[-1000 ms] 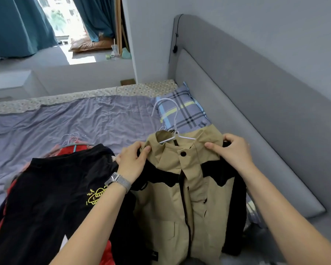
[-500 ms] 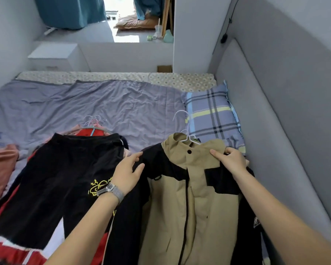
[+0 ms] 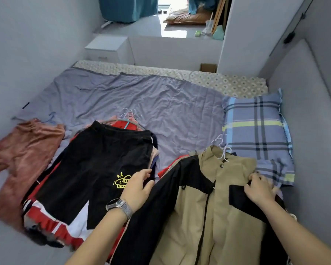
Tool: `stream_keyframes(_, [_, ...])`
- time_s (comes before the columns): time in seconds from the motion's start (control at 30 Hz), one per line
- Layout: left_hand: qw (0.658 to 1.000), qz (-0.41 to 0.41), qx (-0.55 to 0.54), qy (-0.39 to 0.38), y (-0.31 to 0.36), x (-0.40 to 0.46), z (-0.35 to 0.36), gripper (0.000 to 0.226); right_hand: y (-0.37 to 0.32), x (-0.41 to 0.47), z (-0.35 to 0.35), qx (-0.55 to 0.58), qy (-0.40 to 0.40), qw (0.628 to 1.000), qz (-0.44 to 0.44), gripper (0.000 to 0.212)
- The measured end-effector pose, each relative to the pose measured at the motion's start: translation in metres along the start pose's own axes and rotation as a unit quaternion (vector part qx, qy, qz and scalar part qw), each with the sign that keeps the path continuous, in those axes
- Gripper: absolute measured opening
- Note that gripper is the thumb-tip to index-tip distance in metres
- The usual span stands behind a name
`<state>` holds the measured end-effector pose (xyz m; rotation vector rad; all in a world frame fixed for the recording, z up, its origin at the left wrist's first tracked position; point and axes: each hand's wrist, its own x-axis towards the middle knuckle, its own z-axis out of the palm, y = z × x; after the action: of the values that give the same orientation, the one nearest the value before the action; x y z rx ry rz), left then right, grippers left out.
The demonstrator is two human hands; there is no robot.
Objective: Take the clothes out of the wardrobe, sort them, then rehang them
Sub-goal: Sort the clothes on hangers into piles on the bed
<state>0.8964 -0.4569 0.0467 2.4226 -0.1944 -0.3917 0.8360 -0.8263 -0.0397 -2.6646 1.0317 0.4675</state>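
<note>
A khaki and black jacket (image 3: 218,197) lies front-up on the bed on a white hanger (image 3: 221,148), whose hook pokes out at the collar. My right hand (image 3: 260,188) rests on the jacket's right shoulder with fingers spread over the fabric. My left hand (image 3: 139,186), with a watch on its wrist, hovers with relaxed fingers at the edge of the jacket's black left sleeve and holds nothing. To the left lie black shorts with a yellow print (image 3: 96,169), on top of a pile with a red and white garment (image 3: 46,217).
Rust-brown trousers (image 3: 21,150) lie at the far left. Several hanger hooks (image 3: 129,113) stick out behind the pile. A plaid pillow (image 3: 256,127) sits by the grey headboard (image 3: 304,131). The purple sheet (image 3: 141,96) stretches behind; a white nightstand (image 3: 107,46) stands beyond the bed.
Both hands have left the jacket's collar. My left hand let go and drew back to the left sleeve; my right hand slid out onto the right shoulder. The view now takes in more of the bed.
</note>
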Motion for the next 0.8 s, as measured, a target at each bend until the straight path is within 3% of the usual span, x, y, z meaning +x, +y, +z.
stream_keyframes(0.13, [1.0, -0.01, -0.004, 0.008, -0.024, 0.004, -0.018, 0.038, -0.059, -0.02, -0.004, 0.017, 0.083, 0.995, -0.052, 0.033])
stream_keyframes(0.23, [1.0, -0.019, -0.006, 0.008, -0.05, 0.016, -0.038, 0.037, -0.12, -0.039, -0.008, 0.088, 0.085, 0.988, -0.09, 0.041])
stream_keyframes(0.33, [1.0, -0.026, -0.004, 0.002, -0.083, 0.034, -0.063, 0.036, -0.182, -0.055, -0.004, 0.155, 0.054, 0.977, -0.132, 0.039])
stream_keyframes(0.47, [1.0, -0.022, -0.015, -0.01, -0.13, 0.074, -0.105, 0.032, -0.259, -0.072, 0.008, 0.261, -0.046, 0.951, -0.162, 0.027])
stream_keyframes(0.6, [0.999, 0.002, -0.028, -0.026, -0.171, 0.118, -0.149, 0.026, -0.335, -0.072, 0.036, 0.219, -0.116, 0.96, -0.131, 0.018])
stream_keyframes(0.8, [0.998, 0.012, -0.023, -0.053, -0.249, 0.188, -0.184, 0.023, -0.419, -0.055, 0.091, 0.147, -0.2, 0.964, -0.099, 0.027])
